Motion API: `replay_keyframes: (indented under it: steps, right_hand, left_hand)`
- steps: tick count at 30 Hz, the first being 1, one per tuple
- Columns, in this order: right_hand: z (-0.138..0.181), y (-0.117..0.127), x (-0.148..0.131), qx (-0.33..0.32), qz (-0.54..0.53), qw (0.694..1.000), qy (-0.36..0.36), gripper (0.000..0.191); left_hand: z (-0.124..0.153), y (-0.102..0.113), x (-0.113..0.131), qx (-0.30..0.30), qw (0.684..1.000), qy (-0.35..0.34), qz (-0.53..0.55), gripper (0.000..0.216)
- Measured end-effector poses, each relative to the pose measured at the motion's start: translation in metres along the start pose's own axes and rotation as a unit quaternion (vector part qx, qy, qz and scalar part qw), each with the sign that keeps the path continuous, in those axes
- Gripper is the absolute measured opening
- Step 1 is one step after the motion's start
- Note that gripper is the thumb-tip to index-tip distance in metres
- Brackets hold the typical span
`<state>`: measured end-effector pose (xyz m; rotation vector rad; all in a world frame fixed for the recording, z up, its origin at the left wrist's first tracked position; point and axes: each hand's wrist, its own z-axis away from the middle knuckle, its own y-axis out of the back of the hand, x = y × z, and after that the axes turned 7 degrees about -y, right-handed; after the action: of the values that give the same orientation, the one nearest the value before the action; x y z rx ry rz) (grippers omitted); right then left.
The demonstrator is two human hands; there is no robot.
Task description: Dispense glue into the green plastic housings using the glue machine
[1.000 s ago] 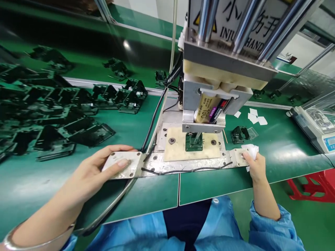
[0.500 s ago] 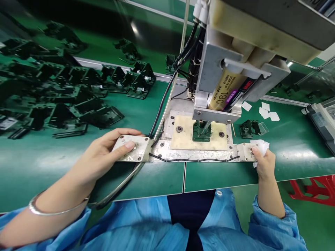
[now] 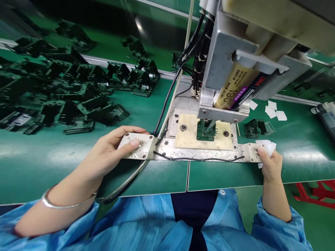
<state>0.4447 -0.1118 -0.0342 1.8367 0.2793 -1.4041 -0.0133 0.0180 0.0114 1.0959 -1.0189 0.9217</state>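
Note:
My left hand is wrapped around the metal button box at the left end of the press base, its thumb lying on the button. At the other end, my right hand has its thumb on the button of a smaller metal box. A crumpled white wipe sits under the right hand's fingers. Between the hands, a dark plastic part rests in the cream fixture plate. The metal press head, with a gold tube box mounted on it, is just above that part.
Many dark plastic assemblies crowd the left of the green table. One more dark assembly and several white paper squares lie to the right. Black cables run beside the press; a red stool stands below.
The view has shifted a little, so the press and table sit farther right in the picture. Both hands keep the same hold on the button boxes.

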Motion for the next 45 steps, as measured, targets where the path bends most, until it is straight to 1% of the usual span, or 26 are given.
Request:
replay_keyframes:
  steps: [8, 13, 19, 23, 29, 34, 40, 43, 45]
  right_hand:
    - [-0.003, 0.005, 0.016, 0.006, 0.009, 1.000, -0.005, 0.055]
    - [-0.002, 0.003, 0.007, 0.013, 0.011, 1.000, -0.012, 0.056]
    - [0.001, -0.003, -0.008, 0.011, 0.009, 1.000, -0.001, 0.054]
    - [0.001, -0.003, -0.007, 0.006, 0.016, 1.000, -0.002, 0.055]
    - [0.000, -0.002, -0.005, -0.001, 0.014, 1.000, 0.001, 0.053]
    - [0.000, -0.003, -0.007, 0.003, 0.007, 1.000, 0.015, 0.053]
    - [-0.001, -0.003, -0.007, -0.001, 0.010, 1.000, 0.020, 0.054]
    - [0.000, -0.003, -0.009, -0.002, -0.003, 1.000, 0.022, 0.054]
    - [0.000, -0.003, -0.010, -0.005, -0.011, 1.000, 0.016, 0.053]
  left_hand:
    - [-0.001, 0.000, -0.001, -0.015, 0.999, -0.021, 0.022, 0.057]
    - [0.001, -0.001, 0.003, -0.012, 0.999, -0.004, 0.031, 0.056]
    - [0.002, 0.000, 0.003, -0.005, 1.000, 0.000, 0.007, 0.059]
    - [0.001, -0.001, 0.004, -0.006, 1.000, -0.003, 0.003, 0.059]
    - [0.004, -0.008, 0.011, 0.029, 0.999, 0.014, 0.029, 0.059]
    - [0.003, -0.004, 0.005, 0.013, 1.000, 0.010, 0.018, 0.060]
    - [0.003, -0.003, 0.004, 0.012, 1.000, -0.003, -0.008, 0.049]
    - [0.003, -0.003, 0.004, 0.017, 1.000, -0.009, -0.001, 0.045]
    - [0.003, -0.003, 0.005, 0.013, 1.000, -0.001, 0.004, 0.045]
